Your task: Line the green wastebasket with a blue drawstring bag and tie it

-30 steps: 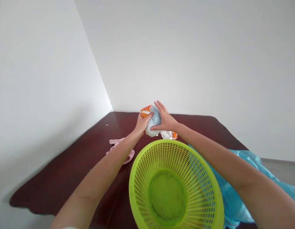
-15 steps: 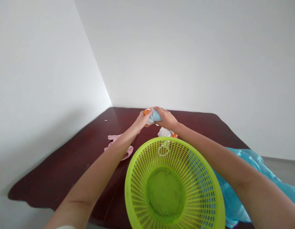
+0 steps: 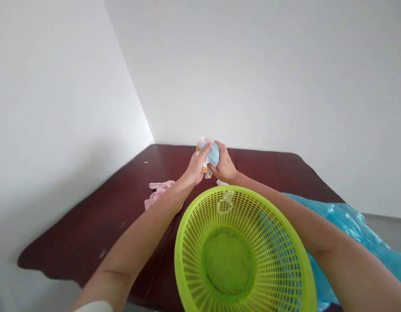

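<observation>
Beyond the basket, both of my hands hold a soft-looking bundle (image 3: 213, 154), light blue with white and orange parts; its exact kind I cannot make out. My left hand (image 3: 198, 162) is closed on its left side, thumb across the front. On the right side, my right hand (image 3: 224, 162) wraps round the blue part. White and orange bits hang below, between the hands. Nearest to me stands a lime-green plastic basket (image 3: 231, 264) with slotted walls, its floor bare. Just past its rim lies a white item (image 3: 221, 183), mostly hidden by the basket and my right hand.
A crumpled pink cloth (image 3: 160, 190) lies on the dark red table (image 3: 122, 208), partly behind my left forearm. Blue plastic sheeting (image 3: 346, 221) spreads at the right, under my right forearm. White walls (image 3: 252, 78) border the table's back and left. A tiny white scrap (image 3: 146, 162) is at the far left.
The bundle has been raised slightly and turned, so a white and pinkish part now shows on top. My right hand has shifted to a more upright grip. The view has moved slightly.
</observation>
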`<action>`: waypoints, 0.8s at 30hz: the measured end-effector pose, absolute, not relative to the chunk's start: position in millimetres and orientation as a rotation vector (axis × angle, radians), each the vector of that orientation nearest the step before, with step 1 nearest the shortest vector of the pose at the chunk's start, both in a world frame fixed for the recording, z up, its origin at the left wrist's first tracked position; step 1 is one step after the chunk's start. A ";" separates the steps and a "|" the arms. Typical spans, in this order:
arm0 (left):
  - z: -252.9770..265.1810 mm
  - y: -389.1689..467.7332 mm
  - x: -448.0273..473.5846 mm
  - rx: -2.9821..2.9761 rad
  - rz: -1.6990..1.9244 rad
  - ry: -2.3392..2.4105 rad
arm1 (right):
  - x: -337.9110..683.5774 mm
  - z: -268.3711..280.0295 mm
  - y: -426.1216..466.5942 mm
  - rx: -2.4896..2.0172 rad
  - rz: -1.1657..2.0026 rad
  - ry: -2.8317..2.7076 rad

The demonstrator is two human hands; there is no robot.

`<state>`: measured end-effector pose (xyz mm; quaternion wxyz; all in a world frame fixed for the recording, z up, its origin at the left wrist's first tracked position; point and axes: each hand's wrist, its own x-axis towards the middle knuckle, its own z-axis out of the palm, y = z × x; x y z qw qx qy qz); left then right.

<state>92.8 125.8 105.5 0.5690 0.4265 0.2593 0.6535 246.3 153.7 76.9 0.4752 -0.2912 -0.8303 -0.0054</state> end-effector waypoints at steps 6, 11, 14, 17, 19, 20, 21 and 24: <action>80.6 124.1 74.0 1.235 1.784 0.984 | 261.9 84.0 155.1 -0.675 -0.174 -2.399; 74.9 124.4 29.8 1.686 1.792 1.402 | 321.9 118.3 140.4 -0.681 -0.306 -2.409; 59.7 126.5 16.9 2.000 1.562 1.728 | 366.5 138.8 112.1 -0.688 -0.294 -2.284; 27.9 126.3 17.1 2.279 1.204 1.865 | 410.5 151.4 62.0 -0.725 -0.320 -2.176; 3.7 124.2 19.7 2.406 0.965 1.813 | 440.3 154.0 18.6 -0.820 -0.355 -2.118; -7.0 122.9 20.6 2.443 0.871 1.753 | 455.7 153.4 -5.1 -0.886 -0.368 -2.068; -15.9 121.7 20.9 2.462 0.806 1.687 | 471.5 151.3 -29.6 -0.959 -0.377 -2.005; -27.5 118.8 17.2 2.441 0.789 1.519 | 520.6 132.7 -104.7 -1.276 -0.360 -1.750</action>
